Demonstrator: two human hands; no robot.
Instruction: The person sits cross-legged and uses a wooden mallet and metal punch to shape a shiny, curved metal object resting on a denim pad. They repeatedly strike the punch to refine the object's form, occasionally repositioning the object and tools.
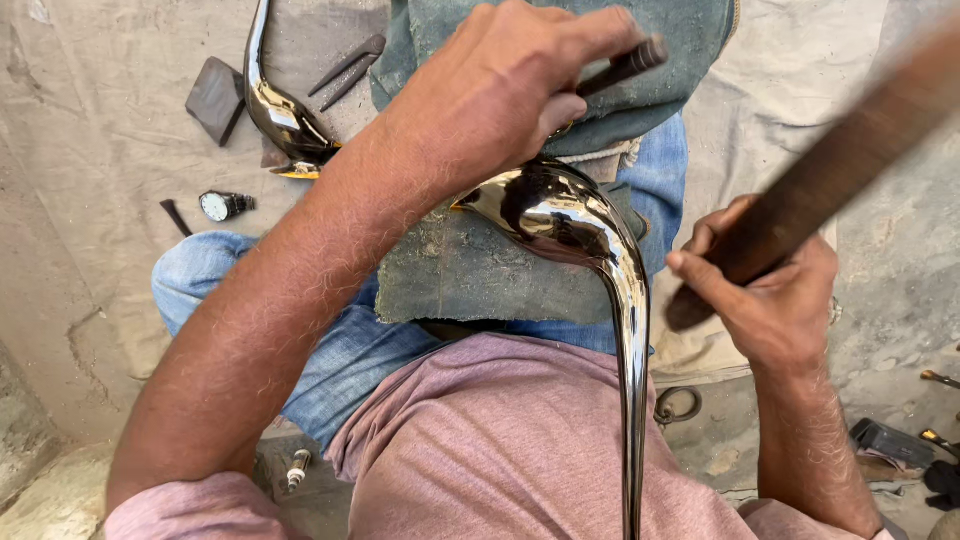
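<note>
The left hand (500, 95) pinches a thin dark tool (622, 68), its fingers curled just above the shiny curved metal piece (585, 225). The right hand (770, 290) grips a blurred wooden stick (830, 170) beside it.

Mirror-glossy metal swan (570, 215) — rough cloth (450, 270)

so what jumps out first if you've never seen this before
The shiny curved metal piece in the middle, lying across a green pad on the person's lap, catches the eye first. The left hand above it grips a thin dark tool, and the right hand holds a blurred wooden stick at the right. A second shiny piece lies on the floor at upper left, near a watch.
</note>
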